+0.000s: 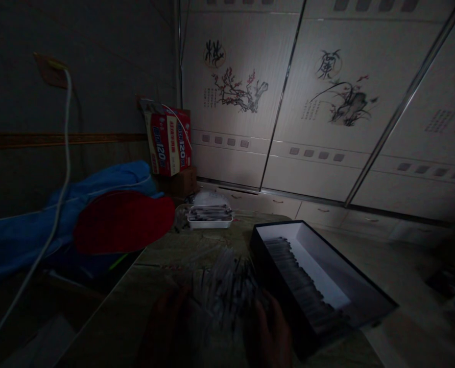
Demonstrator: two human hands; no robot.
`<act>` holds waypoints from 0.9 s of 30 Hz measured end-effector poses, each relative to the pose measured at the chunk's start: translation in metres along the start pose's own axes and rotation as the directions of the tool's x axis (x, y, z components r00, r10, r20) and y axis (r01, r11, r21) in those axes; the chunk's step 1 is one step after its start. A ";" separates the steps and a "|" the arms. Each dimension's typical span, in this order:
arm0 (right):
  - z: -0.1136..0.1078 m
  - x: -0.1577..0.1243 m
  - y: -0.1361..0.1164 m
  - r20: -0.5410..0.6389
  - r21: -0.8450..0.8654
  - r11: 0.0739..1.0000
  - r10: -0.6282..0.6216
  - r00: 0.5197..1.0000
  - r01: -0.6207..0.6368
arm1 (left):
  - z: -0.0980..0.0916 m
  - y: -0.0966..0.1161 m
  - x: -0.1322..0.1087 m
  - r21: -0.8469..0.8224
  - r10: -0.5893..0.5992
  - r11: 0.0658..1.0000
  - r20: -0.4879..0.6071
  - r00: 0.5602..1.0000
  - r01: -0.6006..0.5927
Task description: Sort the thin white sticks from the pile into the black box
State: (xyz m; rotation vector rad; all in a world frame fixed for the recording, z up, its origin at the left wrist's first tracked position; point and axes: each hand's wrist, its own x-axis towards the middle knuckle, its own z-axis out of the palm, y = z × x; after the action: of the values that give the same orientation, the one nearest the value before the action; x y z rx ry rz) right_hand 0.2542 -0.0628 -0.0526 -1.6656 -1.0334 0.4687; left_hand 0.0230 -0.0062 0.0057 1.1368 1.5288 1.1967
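Observation:
The room is very dark. Both my hands are low at the near edge of a table (162, 255). My left hand (166, 327) and my right hand (269, 332) lie on either side of a loose pile of thin, pale stick-like pieces with dark tips (225, 289). My fingers are too dark and smeared to read. Right of the pile lies an open black box with a white lining (311, 255); a row of the same dark pieces is packed along its left side.
A small white tray of similar pieces (210, 215) stands at the table's far end. A red round object (123, 221) and blue cloth (28, 230) lie to the left, with a red carton (168, 143) behind. A white cable (61, 189) hangs left. Painted wardrobe doors (327, 102) fill the back.

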 end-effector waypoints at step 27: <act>-0.001 -0.006 -0.014 -0.042 0.142 0.986 -0.087 0.995 0.092 | 0.023 -0.003 0.043 0.522 0.213 0.804 0.194 0.958 -0.285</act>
State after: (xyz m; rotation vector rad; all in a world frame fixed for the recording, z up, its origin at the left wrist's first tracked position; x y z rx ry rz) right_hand 0.2461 -0.0679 -0.0410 -1.4881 -1.0197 0.4425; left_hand 0.0353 0.0393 -0.0047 1.8068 1.7114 0.8379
